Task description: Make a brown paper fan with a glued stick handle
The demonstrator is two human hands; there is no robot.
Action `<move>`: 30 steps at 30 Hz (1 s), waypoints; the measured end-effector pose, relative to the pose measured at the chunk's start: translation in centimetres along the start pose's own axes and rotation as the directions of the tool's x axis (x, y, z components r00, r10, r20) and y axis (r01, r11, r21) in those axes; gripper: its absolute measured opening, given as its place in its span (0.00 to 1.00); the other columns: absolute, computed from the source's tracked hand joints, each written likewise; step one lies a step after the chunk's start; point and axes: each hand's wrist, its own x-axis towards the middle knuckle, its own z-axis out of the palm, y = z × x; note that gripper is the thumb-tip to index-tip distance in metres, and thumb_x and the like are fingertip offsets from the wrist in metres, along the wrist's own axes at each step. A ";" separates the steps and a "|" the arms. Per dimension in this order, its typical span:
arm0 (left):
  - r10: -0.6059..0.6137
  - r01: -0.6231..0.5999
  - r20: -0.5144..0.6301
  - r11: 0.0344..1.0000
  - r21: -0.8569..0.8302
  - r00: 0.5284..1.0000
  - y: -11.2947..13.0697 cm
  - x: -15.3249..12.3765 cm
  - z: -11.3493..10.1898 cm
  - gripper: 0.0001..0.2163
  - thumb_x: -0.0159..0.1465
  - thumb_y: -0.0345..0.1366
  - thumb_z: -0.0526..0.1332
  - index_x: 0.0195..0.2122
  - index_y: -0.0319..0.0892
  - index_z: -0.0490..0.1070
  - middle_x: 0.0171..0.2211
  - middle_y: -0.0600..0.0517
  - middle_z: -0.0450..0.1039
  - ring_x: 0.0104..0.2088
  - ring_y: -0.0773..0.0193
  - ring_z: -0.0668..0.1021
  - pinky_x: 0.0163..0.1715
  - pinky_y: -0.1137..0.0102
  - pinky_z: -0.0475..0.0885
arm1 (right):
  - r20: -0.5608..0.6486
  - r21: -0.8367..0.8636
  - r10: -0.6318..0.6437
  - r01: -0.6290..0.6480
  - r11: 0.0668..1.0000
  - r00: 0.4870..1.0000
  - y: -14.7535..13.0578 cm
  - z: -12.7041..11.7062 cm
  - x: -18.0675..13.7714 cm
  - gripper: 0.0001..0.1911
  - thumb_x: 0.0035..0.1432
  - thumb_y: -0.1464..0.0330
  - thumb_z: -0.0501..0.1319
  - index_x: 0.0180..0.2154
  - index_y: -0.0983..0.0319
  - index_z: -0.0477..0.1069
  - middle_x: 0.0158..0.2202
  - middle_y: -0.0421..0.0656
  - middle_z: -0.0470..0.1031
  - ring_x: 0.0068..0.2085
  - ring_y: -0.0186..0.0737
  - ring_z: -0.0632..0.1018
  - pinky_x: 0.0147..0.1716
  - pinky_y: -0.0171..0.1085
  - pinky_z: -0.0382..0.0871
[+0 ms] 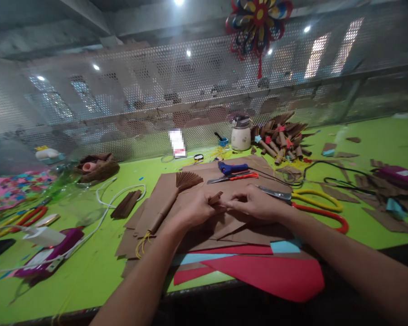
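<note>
My left hand (pixel 197 210) is closed around a small folded piece of brown paper (pixel 216 198), whose end sticks out above the fingers. Close beside it, my right hand (pixel 258 203) has thumb and forefinger pinched together near the left fingertips; what lies between them is too small to make out. Both hands are over a stack of brown paper sheets (pixel 197 242). Left of them lies a brown paper roll (pixel 165 210) with a pleated fan top and yellow strings at its lower end. Large scissors (pixel 292 194) with yellow and red handles lie partly behind my right wrist.
Beyond the hands lie a blue glue gun (pixel 233 169) and an orange-handled cutting tool (pixel 240 177). A pile of paper rolls (pixel 282 140) stands beside a white jar (pixel 240 136). Pleated paper (pixel 125 204), a white cable (pixel 104 203) and a purple power strip (pixel 51 256) are leftward. Red paper (pixel 275 276) overhangs the front edge.
</note>
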 end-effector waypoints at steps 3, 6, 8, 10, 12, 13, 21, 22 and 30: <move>-0.020 0.021 -0.035 0.999 0.042 0.999 0.6 -0.3 0.2 0.11 0.57 0.41 0.58 0.30 0.38 0.73 0.24 0.53 0.71 0.24 0.68 0.69 0.24 0.75 0.62 | -0.073 0.021 0.065 -0.063 0.998 0.995 0.3 0.0 0.1 0.16 0.56 0.60 0.56 0.24 0.66 0.70 0.19 0.36 0.61 0.23 0.30 0.62 0.22 0.30 0.53; -0.013 0.015 -0.045 0.999 0.051 0.999 1.1 -0.7 0.3 0.11 0.58 0.42 0.57 0.28 0.38 0.71 0.23 0.54 0.68 0.23 0.69 0.67 0.23 0.75 0.60 | -0.079 0.054 0.084 -0.080 0.995 0.993 0.6 -0.1 0.2 0.17 0.55 0.60 0.57 0.22 0.65 0.68 0.17 0.35 0.59 0.22 0.29 0.60 0.21 0.30 0.52; 0.012 -0.011 -0.034 0.999 0.040 0.999 1.4 -0.8 0.3 0.11 0.58 0.41 0.56 0.26 0.38 0.70 0.21 0.55 0.67 0.22 0.70 0.66 0.23 0.75 0.59 | -0.052 0.095 0.114 -0.108 0.990 0.992 0.6 -0.2 0.1 0.18 0.54 0.59 0.57 0.21 0.65 0.66 0.16 0.34 0.57 0.20 0.28 0.58 0.19 0.30 0.49; 0.028 -0.026 -0.036 0.998 0.053 0.999 1.5 -0.9 0.2 0.11 0.58 0.40 0.57 0.26 0.37 0.70 0.21 0.55 0.65 0.22 0.70 0.65 0.23 0.75 0.58 | -0.026 0.139 0.132 -0.127 0.982 0.991 0.6 -0.5 0.0 0.18 0.53 0.58 0.58 0.19 0.64 0.64 0.15 0.33 0.55 0.20 0.28 0.56 0.18 0.30 0.47; 0.030 -0.026 -0.041 0.996 0.087 0.999 1.6 -0.9 0.0 0.11 0.58 0.40 0.57 0.26 0.37 0.70 0.21 0.56 0.65 0.22 0.71 0.64 0.23 0.75 0.57 | -0.024 0.153 0.131 -0.126 0.980 0.991 0.6 -0.8 0.0 0.19 0.53 0.58 0.58 0.18 0.64 0.62 0.16 0.33 0.54 0.20 0.27 0.55 0.18 0.31 0.46; 0.028 -0.024 -0.039 0.994 0.110 0.999 1.6 -0.9 -0.1 0.11 0.58 0.40 0.56 0.25 0.38 0.69 0.21 0.56 0.64 0.22 0.71 0.64 0.23 0.75 0.57 | -0.027 0.147 0.129 -0.124 0.981 0.991 0.7 -1.0 -0.1 0.19 0.53 0.58 0.58 0.18 0.64 0.62 0.17 0.33 0.53 0.20 0.27 0.55 0.19 0.31 0.46; 0.104 -0.105 0.013 0.984 0.143 0.994 0.9 -0.6 -0.3 0.13 0.59 0.41 0.54 0.21 0.39 0.61 0.19 0.58 0.56 0.22 0.71 0.60 0.22 0.74 0.53 | -0.023 0.182 0.159 -0.152 0.971 0.987 1.3 -2.3 -0.2 0.20 0.47 0.55 0.63 0.19 0.65 0.65 0.16 0.34 0.58 0.20 0.27 0.58 0.19 0.30 0.48; 0.108 -0.109 0.021 0.988 0.113 0.994 0.8 -0.5 -0.3 0.13 0.59 0.41 0.55 0.21 0.39 0.60 0.20 0.58 0.56 0.22 0.71 0.60 0.23 0.75 0.54 | -0.036 0.223 0.177 -0.165 0.961 0.984 1.3 -2.3 -0.3 0.19 0.47 0.56 0.63 0.20 0.65 0.65 0.16 0.34 0.58 0.20 0.27 0.58 0.19 0.30 0.48; 0.088 -0.090 0.049 0.994 0.056 0.995 0.0 -0.5 -1.1 0.15 0.61 0.43 0.53 0.24 0.39 0.68 0.24 0.51 0.71 0.26 0.66 0.70 0.29 0.73 0.63 | 0.017 0.457 0.297 -0.272 0.847 0.955 1.5 -2.0 -0.6 0.16 0.49 0.58 0.63 0.23 0.64 0.66 0.13 0.33 0.59 0.16 0.26 0.58 0.16 0.30 0.47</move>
